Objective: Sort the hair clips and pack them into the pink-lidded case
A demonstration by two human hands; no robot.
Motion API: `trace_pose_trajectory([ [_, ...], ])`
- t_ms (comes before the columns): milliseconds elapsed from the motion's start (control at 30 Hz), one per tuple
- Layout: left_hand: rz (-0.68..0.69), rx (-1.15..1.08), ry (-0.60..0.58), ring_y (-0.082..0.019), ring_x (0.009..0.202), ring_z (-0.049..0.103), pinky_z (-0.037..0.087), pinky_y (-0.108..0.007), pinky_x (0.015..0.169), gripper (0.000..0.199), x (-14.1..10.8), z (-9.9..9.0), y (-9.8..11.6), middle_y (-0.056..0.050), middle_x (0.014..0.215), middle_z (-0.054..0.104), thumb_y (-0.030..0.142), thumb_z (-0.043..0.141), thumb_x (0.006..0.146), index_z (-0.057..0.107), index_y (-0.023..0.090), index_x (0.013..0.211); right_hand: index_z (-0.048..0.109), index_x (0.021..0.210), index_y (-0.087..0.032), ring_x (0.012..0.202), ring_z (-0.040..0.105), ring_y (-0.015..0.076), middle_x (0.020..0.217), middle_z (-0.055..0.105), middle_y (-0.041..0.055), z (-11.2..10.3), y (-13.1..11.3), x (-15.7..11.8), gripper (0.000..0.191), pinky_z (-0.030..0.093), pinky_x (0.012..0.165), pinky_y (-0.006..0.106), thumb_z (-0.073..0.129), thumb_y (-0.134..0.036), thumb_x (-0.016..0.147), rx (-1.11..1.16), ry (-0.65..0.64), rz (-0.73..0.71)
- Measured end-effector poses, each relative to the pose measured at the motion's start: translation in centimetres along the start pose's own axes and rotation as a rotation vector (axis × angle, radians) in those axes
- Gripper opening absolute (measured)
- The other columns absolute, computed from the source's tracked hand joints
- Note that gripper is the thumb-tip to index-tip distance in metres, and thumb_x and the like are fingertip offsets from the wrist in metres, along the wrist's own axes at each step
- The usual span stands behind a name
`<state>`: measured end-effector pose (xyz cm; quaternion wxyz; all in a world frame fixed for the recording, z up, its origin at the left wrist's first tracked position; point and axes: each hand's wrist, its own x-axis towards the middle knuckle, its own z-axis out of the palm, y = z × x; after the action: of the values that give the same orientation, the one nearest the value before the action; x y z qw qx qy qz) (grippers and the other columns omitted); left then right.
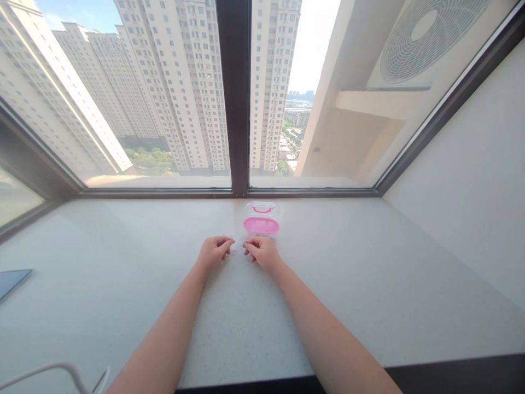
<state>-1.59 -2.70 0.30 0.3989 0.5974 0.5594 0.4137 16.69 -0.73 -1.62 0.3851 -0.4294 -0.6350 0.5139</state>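
I note two bare hands, the left hand [215, 253] near the right hand [263, 253], thumbs drawn toward forefingers; I cannot tell what they pinch. One pink-rimmed clear container [261, 225] sits just beyond the right, one pink-handled lid [262, 206] behind. Side room spans the speckled windowsill [348, 273], from dark front edge [459, 375] to brown window frame [240, 109].

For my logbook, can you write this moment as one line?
left hand: fingers bent, grip unclear | right hand: fingers bent, grip unclear, in front of pink-and-clear box | window frame: beyond box
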Motion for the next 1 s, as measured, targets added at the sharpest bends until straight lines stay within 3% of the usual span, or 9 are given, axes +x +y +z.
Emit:
trace_pose_trajectory([
  [233,-0.017,-0.031,-0.008,-0.01,0.043,0.043,0.035,-0.021,0.045,0.032,-0.2,-0.4,0.1,0.002,0.054,0.055,0.042,0.054,0.077,0.069,0.013,0.081,0.067,0.074,-0.015,0.038,0.051,0.0088,0.062,0.066,0.0026,0.2,-0.3,-0.5,0.021,0.039,0.038,0.019,0.057,-0.033,0.078,-0.052,0.034,0.003],
  [500,-0.051,0.01,-0.089,-0.009,0.041,0.043,0.032,-0.021,0.043,0.027,-0.1,0.1,0.6,0.003,0.051,0.054,0.039,0.057,0.074,0.063,0.014,0.068,0.067,0.069,-0.016,0.042,0.052,0.0103,0.059,0.066,0.0027,0.6,-0.3,-1.2,0.021,0.04,0.045,0.021,0.055,-0.03,0.08,-0.201,0.085,-0.053],
  [1000,-0.082,0.007,-0.185,-0.009,0.043,0.041,0.03,-0.021,0.044,0.025,-0.4,0.1,0.9,0.002,0.054,0.053,0.034,0.053,0.075,0.065,0.013,0.068,0.064,0.064,-0.016,0.051,0.054,0.0131,0.055,0.062,0.0014,1.1,-1.3,-1.9,0.021,0.038,0.051,0.023,0.053,-0.025,0.08,-0.289,0.13,-0.113],
])
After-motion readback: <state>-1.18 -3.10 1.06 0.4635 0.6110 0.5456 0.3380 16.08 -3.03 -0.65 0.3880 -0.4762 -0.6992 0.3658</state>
